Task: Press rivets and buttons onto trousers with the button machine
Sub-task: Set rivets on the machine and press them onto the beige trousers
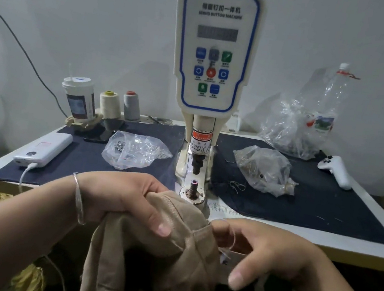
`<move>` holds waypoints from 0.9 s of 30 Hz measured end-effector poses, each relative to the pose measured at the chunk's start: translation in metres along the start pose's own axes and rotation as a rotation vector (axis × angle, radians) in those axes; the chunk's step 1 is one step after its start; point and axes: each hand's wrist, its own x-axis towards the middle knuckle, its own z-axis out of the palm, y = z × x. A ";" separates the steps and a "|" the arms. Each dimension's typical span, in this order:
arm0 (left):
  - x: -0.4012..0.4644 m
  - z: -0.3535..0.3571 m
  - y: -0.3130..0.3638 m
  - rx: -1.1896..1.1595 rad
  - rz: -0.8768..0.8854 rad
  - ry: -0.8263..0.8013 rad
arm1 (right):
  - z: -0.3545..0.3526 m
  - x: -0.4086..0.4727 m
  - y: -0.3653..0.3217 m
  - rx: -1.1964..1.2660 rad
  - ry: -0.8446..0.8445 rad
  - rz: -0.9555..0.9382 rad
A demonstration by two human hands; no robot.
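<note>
The cream button machine point(214, 49) stands at the table's middle, its black upper punch point(197, 165) above the lower die post point(194, 186). Tan trousers point(170, 249) hang over the table's front edge just below the die. My left hand point(123, 197) grips a bunched fold of the fabric left of the die, thumb on top. My right hand point(262, 253) holds the trousers' edge lower right, fingers curled around the cloth and a white tag. A clear bag of silver rivets point(135, 150) lies left of the machine; a bag of brass parts point(265, 170) lies right.
A dark cloth mat point(314, 201) covers the white table. A power bank point(44, 149), a cup point(79, 101) and two thread cones point(119, 106) sit at left. A crumpled bag with a plastic bottle point(313, 123) and a white controller point(336, 170) sit at right.
</note>
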 end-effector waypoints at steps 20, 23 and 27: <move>0.030 0.031 -0.015 0.198 0.147 0.398 | 0.012 -0.007 0.021 0.449 0.234 0.116; 0.029 0.024 -0.024 0.122 0.060 0.354 | -0.002 -0.006 0.027 0.422 0.246 0.106; 0.027 0.010 -0.036 -0.092 -0.033 0.272 | -0.021 0.002 0.033 0.438 0.297 0.161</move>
